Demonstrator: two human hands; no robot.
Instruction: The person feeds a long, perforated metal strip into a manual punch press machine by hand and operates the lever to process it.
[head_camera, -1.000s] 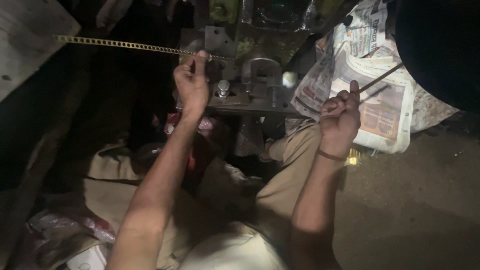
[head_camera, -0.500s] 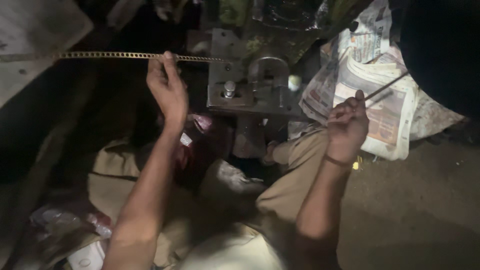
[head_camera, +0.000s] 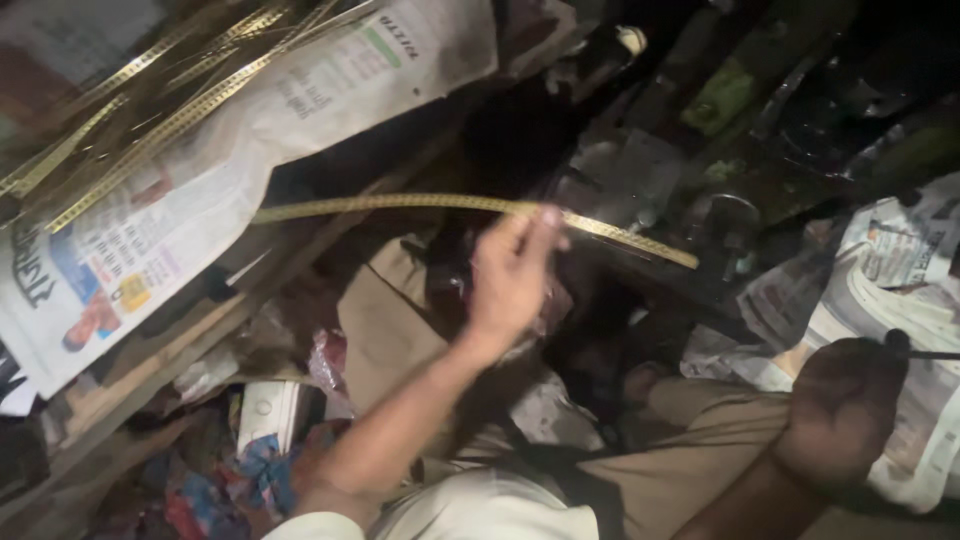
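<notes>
My left hand (head_camera: 512, 268) is raised in the middle of the view and pinches a long thin perforated brass strip (head_camera: 400, 204). The strip runs from the newspaper at the left to its free end near the dark metal press (head_camera: 720, 225) at the right. My right hand (head_camera: 845, 410) rests low at the right, closed around a thin dark rod (head_camera: 925, 352) that points off to the right. My knees in tan trousers (head_camera: 690, 450) lie below both hands.
A sheet of newspaper (head_camera: 200, 190) at the upper left carries several more brass strips (head_camera: 140, 110). More crumpled newspaper (head_camera: 890, 270) lies at the right. Wooden boards (head_camera: 150, 370) and coloured scraps (head_camera: 250, 470) fill the lower left.
The view has swung left and closer. My left hand has drawn the brass strip leftward, out of the press, so its end now hangs free. My right hand stays on the rod.
</notes>
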